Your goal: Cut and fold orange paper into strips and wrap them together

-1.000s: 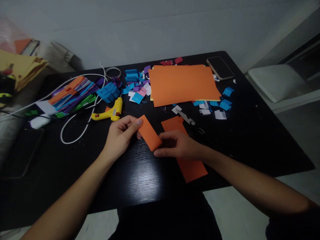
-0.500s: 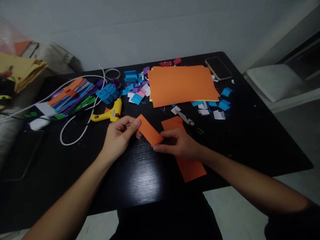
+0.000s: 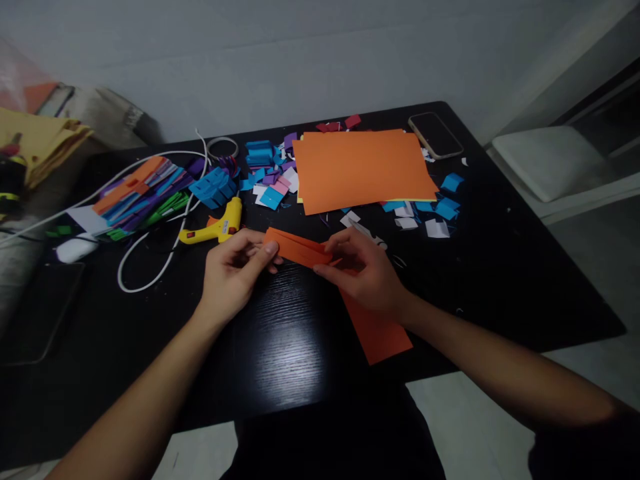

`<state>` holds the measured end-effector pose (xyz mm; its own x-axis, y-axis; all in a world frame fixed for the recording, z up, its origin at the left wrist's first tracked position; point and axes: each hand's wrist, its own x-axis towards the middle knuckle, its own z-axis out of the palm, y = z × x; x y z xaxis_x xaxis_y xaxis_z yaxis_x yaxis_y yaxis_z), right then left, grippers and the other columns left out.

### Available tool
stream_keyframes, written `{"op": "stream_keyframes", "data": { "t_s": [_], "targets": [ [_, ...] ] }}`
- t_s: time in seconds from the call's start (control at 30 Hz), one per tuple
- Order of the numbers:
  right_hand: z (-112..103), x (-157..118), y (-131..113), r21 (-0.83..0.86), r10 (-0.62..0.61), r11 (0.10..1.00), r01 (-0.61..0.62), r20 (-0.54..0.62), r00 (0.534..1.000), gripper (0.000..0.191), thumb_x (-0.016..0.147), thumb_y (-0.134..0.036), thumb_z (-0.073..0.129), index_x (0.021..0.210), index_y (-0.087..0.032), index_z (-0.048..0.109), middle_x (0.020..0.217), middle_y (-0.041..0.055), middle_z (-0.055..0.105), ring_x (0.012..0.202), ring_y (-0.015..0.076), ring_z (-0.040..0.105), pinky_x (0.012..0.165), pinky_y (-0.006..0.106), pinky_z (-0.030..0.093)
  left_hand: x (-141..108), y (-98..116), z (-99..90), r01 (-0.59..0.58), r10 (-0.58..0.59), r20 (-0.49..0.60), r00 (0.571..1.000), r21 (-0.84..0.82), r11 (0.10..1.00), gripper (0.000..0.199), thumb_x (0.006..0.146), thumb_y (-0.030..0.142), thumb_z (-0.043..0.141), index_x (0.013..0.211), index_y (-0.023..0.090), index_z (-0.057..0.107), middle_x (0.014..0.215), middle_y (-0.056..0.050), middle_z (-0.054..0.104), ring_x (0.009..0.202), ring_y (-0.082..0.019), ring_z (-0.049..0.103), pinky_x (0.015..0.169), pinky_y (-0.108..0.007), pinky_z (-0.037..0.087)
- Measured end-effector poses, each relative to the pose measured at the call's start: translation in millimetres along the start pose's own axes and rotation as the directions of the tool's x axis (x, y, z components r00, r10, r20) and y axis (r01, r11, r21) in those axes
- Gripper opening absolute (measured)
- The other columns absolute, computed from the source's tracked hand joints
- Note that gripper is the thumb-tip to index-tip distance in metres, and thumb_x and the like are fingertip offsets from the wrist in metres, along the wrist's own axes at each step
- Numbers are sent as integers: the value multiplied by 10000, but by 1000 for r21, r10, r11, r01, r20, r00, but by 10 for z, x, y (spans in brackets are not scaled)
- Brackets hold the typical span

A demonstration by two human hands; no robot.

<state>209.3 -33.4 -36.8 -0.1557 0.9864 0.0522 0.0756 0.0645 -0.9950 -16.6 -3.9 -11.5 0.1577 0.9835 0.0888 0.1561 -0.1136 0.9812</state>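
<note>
A folded strip of orange paper [image 3: 299, 249] is held above the black table between my two hands. My left hand [image 3: 235, 270] pinches its left end, thumb on top. At its right end, my right hand [image 3: 367, 270] has thumb and fingertips closed on the paper, where the layers part slightly. Under my right hand lies another orange paper strip [image 3: 377, 330], its upper part covered by the hand. Scissors [image 3: 379, 241] lie just beyond my right hand, mostly hidden. Close to my left hand is a yellow glue gun [image 3: 220, 227].
Orange sheets [image 3: 365, 170] are stacked at the back, with small paper pieces [image 3: 447, 208] scattered around. A phone [image 3: 436, 135] lies at the back right. Bundled paper strips [image 3: 145, 193] and a looping white cable [image 3: 120, 267] occupy the left. The black table [image 3: 525, 280] meets the wall behind.
The orange strip has turned from a steep slant to nearly level, and its folded layers now show along the edge. My right hand has moved slightly up with its end.
</note>
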Motion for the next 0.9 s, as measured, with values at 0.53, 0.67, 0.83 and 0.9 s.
{"op": "stream_keyframes", "data": {
  "t_s": [0.53,0.67,0.83,0.9],
  "targets": [
    [-57,-17,2,-264,-196,941,210,76,978,199,904,-406,795,875,-231,704,859,18,739,762,172,708,711,315,602,34,-32,-61,-55,56,0,998,89,995,241,877,433,802,837,204,737,677,-3,710,585,-130,644,586,-251,523],
    [-52,-24,13,-233,-181,954,186,45,982,184,910,-401,784,889,-234,709,902,25,747,805,183,720,765,336,613,27,-19,-65,-40,41,-2,999,89,995,223,891,405,792,829,200,732,682,0,711,596,-125,649,606,-250,527],
    [-34,-24,4,-59,-74,996,73,-3,997,292,866,-358,829,1080,-237,671,1017,34,750,933,195,745,846,335,619,7,-3,-54,-52,52,5,999,95,994,226,895,398,788,820,196,717,670,-2,717,595,-130,657,615,-256,523],
    [-22,-21,-10,-25,-51,998,51,9,999,364,851,-345,843,1153,-238,671,1034,38,754,993,200,742,876,330,618,-11,-1,-38,-62,59,27,998,102,993,219,900,389,781,823,196,714,666,-1,720,588,-128,653,600,-249,513]
  ]
}}
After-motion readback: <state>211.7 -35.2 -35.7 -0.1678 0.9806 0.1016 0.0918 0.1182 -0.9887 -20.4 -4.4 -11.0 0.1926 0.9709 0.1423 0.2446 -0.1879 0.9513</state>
